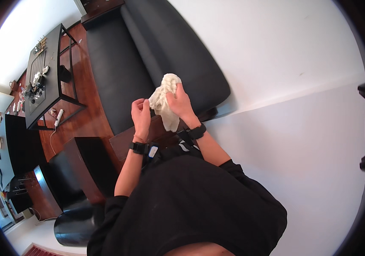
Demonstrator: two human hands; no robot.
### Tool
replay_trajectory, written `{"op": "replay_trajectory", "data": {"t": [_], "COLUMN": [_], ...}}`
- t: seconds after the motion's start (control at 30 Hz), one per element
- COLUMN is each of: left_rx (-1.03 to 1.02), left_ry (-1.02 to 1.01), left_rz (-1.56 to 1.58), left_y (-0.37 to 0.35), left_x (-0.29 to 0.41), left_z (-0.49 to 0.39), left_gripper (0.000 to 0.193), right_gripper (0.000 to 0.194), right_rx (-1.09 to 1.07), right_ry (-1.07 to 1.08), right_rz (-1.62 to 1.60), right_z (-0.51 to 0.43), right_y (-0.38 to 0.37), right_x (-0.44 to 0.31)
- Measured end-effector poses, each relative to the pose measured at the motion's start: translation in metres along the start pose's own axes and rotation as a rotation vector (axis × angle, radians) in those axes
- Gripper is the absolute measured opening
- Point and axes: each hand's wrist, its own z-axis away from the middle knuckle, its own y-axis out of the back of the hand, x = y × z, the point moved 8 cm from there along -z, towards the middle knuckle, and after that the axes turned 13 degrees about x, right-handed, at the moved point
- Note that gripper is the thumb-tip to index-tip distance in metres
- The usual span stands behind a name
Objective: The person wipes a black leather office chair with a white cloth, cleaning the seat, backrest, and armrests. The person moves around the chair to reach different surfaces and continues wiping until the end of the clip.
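A crumpled cream-white cloth [165,99] hangs in the air in front of me, over the near end of a black sofa [115,64]. My right hand [181,104] grips it from the right, with the thumb and fingers on its folds and a loose end drooping below. At the cloth's left edge, the fingertips of my left hand [141,113] are pinched together on what appears to be its border. A black band is strapped on each wrist. The cloth hides some of my right fingers.
A dark wooden ledge [121,140] lies below my hands at the sofa's end. On the left stands a black metal-framed table [52,64] with a cooktop and dishes. A white power strip [59,117] and cable lie on the wooden floor. A white wall [265,57] rises on the right.
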Motion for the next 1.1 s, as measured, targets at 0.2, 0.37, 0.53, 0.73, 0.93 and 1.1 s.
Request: {"op": "replay_trajectory", "data": {"t": [0.2,0.37,0.53,0.73,0.93,1.1], "left_rx": [-0.528,-0.454,-0.133,0.022,-0.044,-0.380], "left_ry": [0.384,0.531,0.350,-0.390,-0.920,-0.979], "left_rz": [0.609,0.590,0.487,-0.193,-0.352,-0.755], "left_y": [-0.136,-0.167,-0.154,-0.162,-0.221,-0.280], "left_x": [0.009,-0.027,-0.054,-0.009,0.003,-0.061], "left_z": [0.028,0.021,-0.015,-0.041,-0.060,-0.066], "left_gripper": [0.055,0.043,0.038,0.027,0.033,0.062], "right_gripper": [0.035,0.033,0.025,0.032,0.046,0.046], "right_rx": [-0.077,-0.266,-0.064,0.235,0.350,0.427], "right_ry": [0.342,0.485,0.426,0.289,0.440,0.456], "right_rz": [0.193,0.241,0.104,0.539,0.771,0.812], "right_z": [-0.016,-0.008,-0.040,-0.097,-0.114,-0.103], "right_y": [0.040,0.045,0.077,0.106,0.081,0.069], "right_x": [0.002,0.024,0.052,0.124,0.161,0.181]}}
